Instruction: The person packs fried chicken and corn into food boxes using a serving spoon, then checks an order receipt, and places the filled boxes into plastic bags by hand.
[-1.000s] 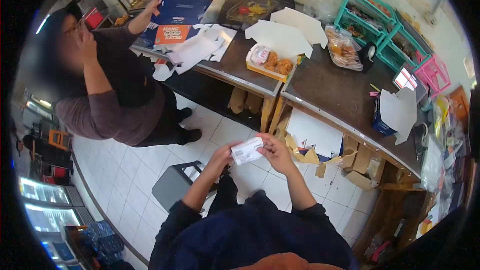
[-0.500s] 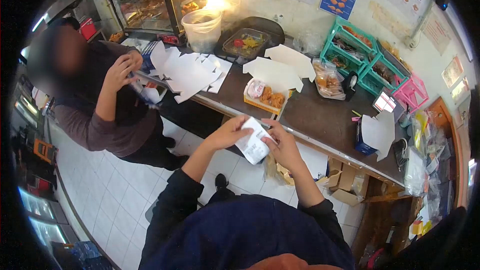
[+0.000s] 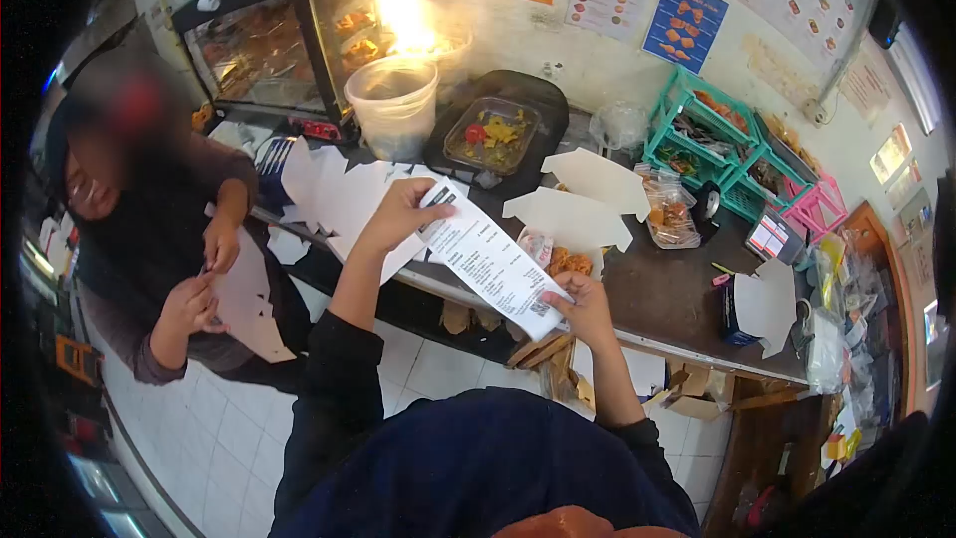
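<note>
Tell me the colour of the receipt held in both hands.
The receipt is white with black print, clearest in the head view.

Along the back edge of the counter (image 3: 672,294) stands the pale bucket (image 3: 393,125), right by the glass-fronted food cabinet (image 3: 259,55) towards the left end! Next along, a clear tray (image 3: 513,154) shows yellowish scraps and a spot of red. Out at the back right, green baskets (image 3: 739,187) stack up, the pink basket (image 3: 822,201) close alongside! Nearer the right end, a navy box (image 3: 765,305) gapes, white flap raised, and a blue poster (image 3: 685,25) brightens the wall.
</note>
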Demonstrator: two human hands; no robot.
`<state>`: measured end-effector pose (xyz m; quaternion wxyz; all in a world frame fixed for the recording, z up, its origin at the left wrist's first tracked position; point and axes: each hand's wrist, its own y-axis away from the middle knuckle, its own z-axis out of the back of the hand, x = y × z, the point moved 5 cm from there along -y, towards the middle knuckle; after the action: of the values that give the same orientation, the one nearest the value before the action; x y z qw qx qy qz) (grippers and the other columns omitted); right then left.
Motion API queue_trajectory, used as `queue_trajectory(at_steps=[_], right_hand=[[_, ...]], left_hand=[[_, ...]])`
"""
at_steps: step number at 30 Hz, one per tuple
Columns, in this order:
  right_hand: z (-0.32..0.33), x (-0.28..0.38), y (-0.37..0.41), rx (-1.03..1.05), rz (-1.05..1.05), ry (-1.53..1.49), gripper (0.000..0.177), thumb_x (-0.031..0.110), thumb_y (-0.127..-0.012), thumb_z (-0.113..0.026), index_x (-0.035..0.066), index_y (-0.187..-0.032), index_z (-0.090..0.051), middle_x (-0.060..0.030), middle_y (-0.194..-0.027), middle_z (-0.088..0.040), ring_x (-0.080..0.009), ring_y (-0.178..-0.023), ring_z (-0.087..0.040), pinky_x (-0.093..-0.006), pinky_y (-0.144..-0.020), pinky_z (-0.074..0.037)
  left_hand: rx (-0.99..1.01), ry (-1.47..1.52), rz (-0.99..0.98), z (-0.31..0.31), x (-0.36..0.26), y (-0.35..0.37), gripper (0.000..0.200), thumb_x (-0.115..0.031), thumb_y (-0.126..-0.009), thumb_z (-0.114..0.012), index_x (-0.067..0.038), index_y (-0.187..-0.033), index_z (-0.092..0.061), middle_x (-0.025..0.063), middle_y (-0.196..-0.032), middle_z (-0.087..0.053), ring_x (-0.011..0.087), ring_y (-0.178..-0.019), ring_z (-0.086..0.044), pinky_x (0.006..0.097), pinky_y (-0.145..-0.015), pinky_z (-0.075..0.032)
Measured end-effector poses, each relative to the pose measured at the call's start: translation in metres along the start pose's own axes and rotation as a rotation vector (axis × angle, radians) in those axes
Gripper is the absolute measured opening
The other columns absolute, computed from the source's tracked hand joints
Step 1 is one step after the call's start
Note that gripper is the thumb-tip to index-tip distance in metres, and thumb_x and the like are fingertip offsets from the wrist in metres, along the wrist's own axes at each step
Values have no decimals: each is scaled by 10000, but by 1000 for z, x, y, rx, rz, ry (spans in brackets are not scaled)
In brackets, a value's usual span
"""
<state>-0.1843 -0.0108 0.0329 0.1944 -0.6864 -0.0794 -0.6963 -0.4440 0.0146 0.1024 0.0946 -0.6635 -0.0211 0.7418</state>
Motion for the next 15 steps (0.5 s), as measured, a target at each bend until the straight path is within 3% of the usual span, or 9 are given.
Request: queue_trajectory(at_steps=[2, 5, 6, 9, 10, 13, 15], right_hand=[[13, -3, -9, -107, -79, -65, 82, -11, -714, -597, -17, -785, -558, -61, -754, -593, -75, -665, -536, -209, -610, -437], [32, 6, -21, -273, 82, 27, 34, -34, -707, -585, -2, -713, -580, -61, -742, -595, -78, -648, -535, -207, -583, -431], [37, 18, -21, -351, 243, 188, 72, -56, -666, -590, 13, -645, -591, -73, -705, -587, -103, -611, -547, -219, -546, -441], [33, 67, -13, -293, 917, 758, 73, -56, -618, -606, 13, -634, -592, -93, -676, -577, -139, -580, -561, -243, -513, -452], [39, 67, -19, -308, 957, 727, 69, -53, -597, -606, 10, -600, -578, -118, -669, -576, -168, -572, -571, -266, -493, -462], [60, 70, -48, -423, 850, 496, 119, -41, -582, -640, 23, -545, -546, -110, -592, -546, -151, -562, -555, -218, -514, -435], [73, 58, -69, -398, 634, 221, 79, -43, -635, -620, 3, -660, -561, -93, -677, -563, -129, -642, -550, -210, -580, -429]], left_hand=[[-35, -85, -123, 16, 10, -21, 77, -63, -687, -640, -2, -669, -598, 8, -575, -572, 32, -466, -489, 162, -403, -352], [-95, -102, -72, 19, 11, -40, 28, -17, -686, -620, -5, -687, -595, 4, -573, -565, 37, -500, -489, 164, -443, -363], [-101, -99, -80, 18, 9, -46, 17, -15, -693, -610, -7, -687, -596, 12, -590, -568, 53, -520, -505, 171, -469, -382], [-86, 76, -93, 23, 14, -71, 4, -13, -701, -600, -11, -702, -603, 30, -639, -580, 67, -562, -522, 187, -518, -405], [-48, 142, -83, 21, 12, -76, 33, -24, -709, -598, -8, -739, -601, 41, -692, -586, 79, -611, -533, 205, -567, -421], [-108, 257, -93, 11, -2, -94, 64, -36, -718, -598, -3, -773, -593, 37, -706, -586, 87, -631, -538, 212, -582, -426], [-144, 288, -159, 9, -3, -108, 98, -55, -739, -585, 8, -814, -582, 42, -715, -588, 99, -654, -550, 219, -598, -442]])
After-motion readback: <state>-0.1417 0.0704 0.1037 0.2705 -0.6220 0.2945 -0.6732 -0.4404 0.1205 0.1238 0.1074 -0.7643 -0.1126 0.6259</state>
